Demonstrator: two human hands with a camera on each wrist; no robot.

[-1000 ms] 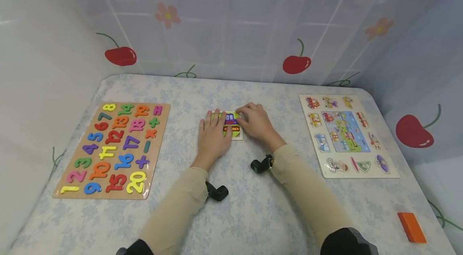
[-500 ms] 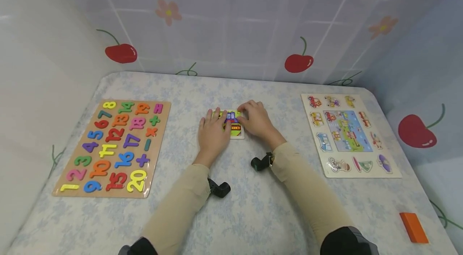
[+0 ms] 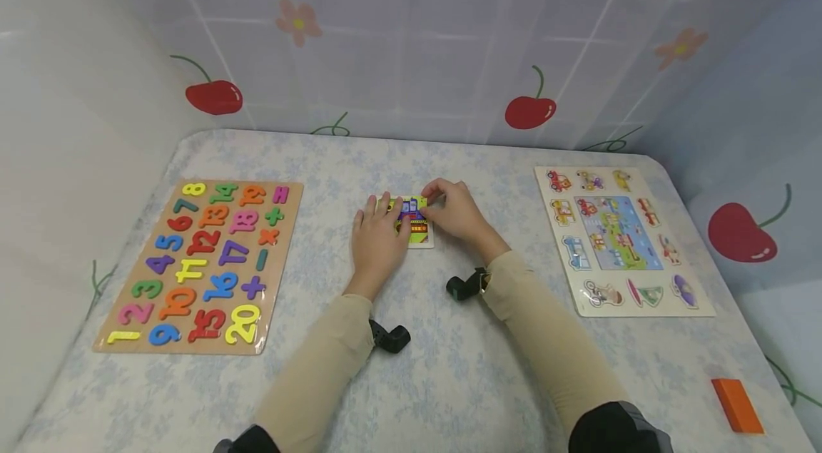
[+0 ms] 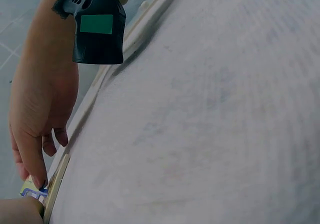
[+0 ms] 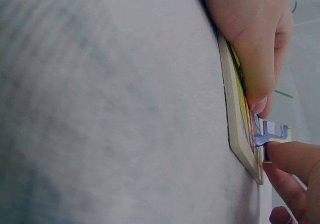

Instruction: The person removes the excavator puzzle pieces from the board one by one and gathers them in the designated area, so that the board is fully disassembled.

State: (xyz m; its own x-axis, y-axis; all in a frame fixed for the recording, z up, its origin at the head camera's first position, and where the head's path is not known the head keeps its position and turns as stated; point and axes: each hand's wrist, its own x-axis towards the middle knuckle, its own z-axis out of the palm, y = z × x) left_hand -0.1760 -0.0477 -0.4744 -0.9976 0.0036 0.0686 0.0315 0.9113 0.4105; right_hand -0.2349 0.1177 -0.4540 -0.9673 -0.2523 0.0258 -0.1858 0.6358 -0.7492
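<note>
On this pale bench (image 3: pixel 424 382), my left hand (image 3: pixel 377 242) lies spread over the small puzzle (image 3: pixel 420 230) while my right hand (image 3: pixel 459 214) pinches a tilted piece (image 5: pixel 271 135) that could drop if its grip slackens.

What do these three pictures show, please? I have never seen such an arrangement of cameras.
No machine here: a person works with a bare left hand and right hand. The wide picture comes from a camera on the head; the two close ones, from cameras on the wrists. On the patterned tabletop, a number board lies to the left, a picture board to the right, and an orange block nearer the person at the right. Between the two large boards is a small puzzle board. The left hand rests on it, while the right hand pinches a puzzle piece, standing at an angle to it. Whether piece and board touch is unclear.
</note>
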